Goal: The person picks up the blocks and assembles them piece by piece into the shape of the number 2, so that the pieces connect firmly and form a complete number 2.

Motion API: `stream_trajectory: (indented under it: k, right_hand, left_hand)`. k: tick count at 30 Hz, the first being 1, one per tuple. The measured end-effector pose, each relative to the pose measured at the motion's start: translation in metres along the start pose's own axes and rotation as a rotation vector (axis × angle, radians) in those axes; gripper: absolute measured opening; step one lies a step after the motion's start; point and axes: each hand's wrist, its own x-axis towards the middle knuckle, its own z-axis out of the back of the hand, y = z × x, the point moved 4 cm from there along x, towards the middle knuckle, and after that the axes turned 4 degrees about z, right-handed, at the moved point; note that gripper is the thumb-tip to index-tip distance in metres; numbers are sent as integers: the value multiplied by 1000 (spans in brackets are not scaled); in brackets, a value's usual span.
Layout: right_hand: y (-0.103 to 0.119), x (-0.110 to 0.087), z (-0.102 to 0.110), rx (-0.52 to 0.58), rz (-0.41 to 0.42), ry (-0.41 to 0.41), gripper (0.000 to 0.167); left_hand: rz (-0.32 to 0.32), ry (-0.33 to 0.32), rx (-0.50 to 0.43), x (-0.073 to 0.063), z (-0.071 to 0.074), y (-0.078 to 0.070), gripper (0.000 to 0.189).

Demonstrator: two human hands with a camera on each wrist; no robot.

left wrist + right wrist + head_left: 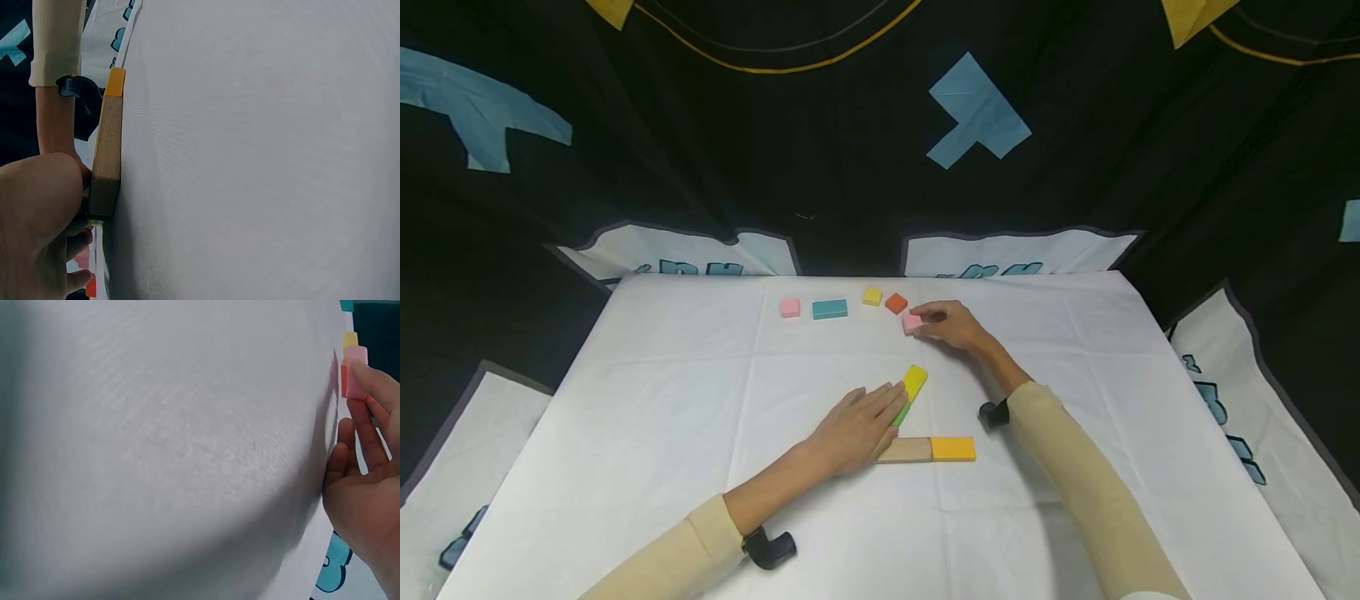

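Near the far side of the table, my right hand (951, 325) pinches a small pink block (912, 323) between thumb and fingers. The same pink block (357, 359) shows at the fingertips in the right wrist view. My left hand (859, 429) lies with fingers extended over a slanted pair of end-to-end blocks, a yellow block (915, 381) and a green block (901, 414) partly hidden under the fingers. Beside that hand, a plain wooden block (906, 450) meets an orange-yellow block (953, 449) end to end; its left end is hidden by the hand.
Along the far side sit another pink block (790, 308), a teal block (830, 309), a small yellow block (872, 297) and an orange-red block (896, 303), the last close to the right fingertips. A white cloth (662, 400) covers the table, and a dark curtain (737, 167) hangs behind.
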Motion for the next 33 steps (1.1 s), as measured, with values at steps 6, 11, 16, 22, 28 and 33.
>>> stream_trajectory:
  k: [6,11,16,22,28,33]
  right_hand:
    - [-2,-4,2,9,6,10,40]
    - [-5,-8,4,5,6,8,39]
    - [-5,-15,5,1,18,7,39]
    - [-4,-24,6,-9,3,1,40]
    - [1,-34,6,-5,6,5,39]
    - [4,-41,4,-18,31,14,38]
  left_hand:
    - [1,-1,-1,0,-1,0,56]
    - [0,0,-3,0,-1,0,56]
    - [0,7,-10,0,0,-1,56]
    - [5,12,-4,0,0,0,56]
    - [6,16,-11,0,1,0,56]
    - [2,13,-19,1,2,0,56]
